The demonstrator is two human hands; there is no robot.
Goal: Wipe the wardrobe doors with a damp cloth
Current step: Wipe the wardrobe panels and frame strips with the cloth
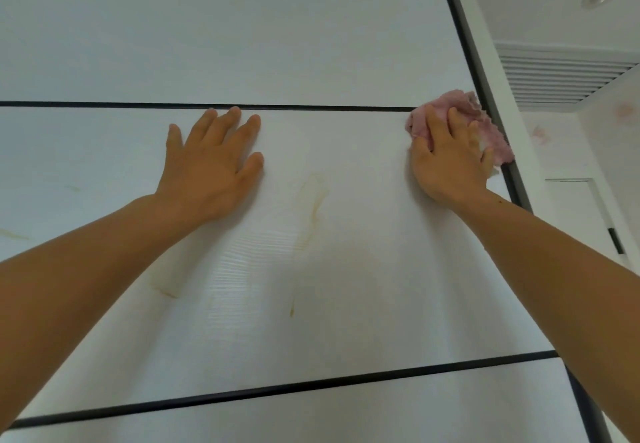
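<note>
White wardrobe door (311, 61), panelled by dark strips: your right hand (450, 162) presses the pink cloth (464, 110) flat at its upper-right edge; your left hand (214, 165) braces, fingers spread, empty. Wiping underway; next, probably sweep toward the yellowish streaks (311, 200).

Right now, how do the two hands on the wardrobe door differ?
The left hand is bare, while the right hand presses a pink cloth to the door. The left hand sits mid-panel with fingers spread; the right hand is at the panel's upper right corner, beside the dark frame. Both lie flat against the same panel, arms reaching upward.
</note>
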